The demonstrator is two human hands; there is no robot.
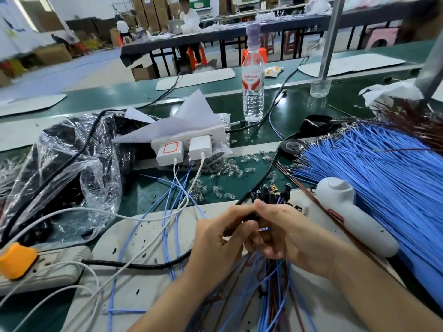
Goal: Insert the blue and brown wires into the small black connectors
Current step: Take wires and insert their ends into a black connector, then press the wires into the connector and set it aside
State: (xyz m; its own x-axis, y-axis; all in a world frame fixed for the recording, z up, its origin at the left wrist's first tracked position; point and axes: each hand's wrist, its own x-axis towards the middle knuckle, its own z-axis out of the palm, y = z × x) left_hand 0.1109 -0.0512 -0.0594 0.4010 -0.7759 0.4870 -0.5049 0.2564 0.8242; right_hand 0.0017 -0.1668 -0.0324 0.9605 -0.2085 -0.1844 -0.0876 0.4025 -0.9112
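**Workstation State: Wire-to-Connector Assembly**

**Hands.** Both hands meet above the near edge of the white mat (143, 236). The left hand (220, 238) has its fingers curled, with thumb and forefinger pinching a small black connector (251, 215). The right hand (285, 233) is also curled. Its thumb presses on the same connector from the right side. A short piece of blue shows between the right fingers, but it cannot be told whether it is being gripped.

**Task parts.**
- The held connector sits between the two thumbs, raised off the mat.
- A cluster of black connectors (271, 195) lies just beyond the hands.
- A bundle of blue and brown wires (271, 295) hangs below the hands, toward the person.
- A thick fan of blue wires (374, 178) lies on the right side of the table.
- The brown wires (412, 123) lie behind the blue fan, at the far right.
- Several loose blue wires (172, 200) run across the mat to the left of the hands.

**Surroundings.**
- A white handheld device (354, 214) rests on the blue fan, near the right hand.
- Small clear parts (223, 168) are scattered on the green table (134, 97).
- A white power strip (189, 144) with chargers plugged in sits beyond them.
- A water bottle (253, 77) stands upright farther back.
- A crumpled plastic bag (72, 168) lies at the left.
- An orange plug (16, 261) sits in a second power strip at the near left.
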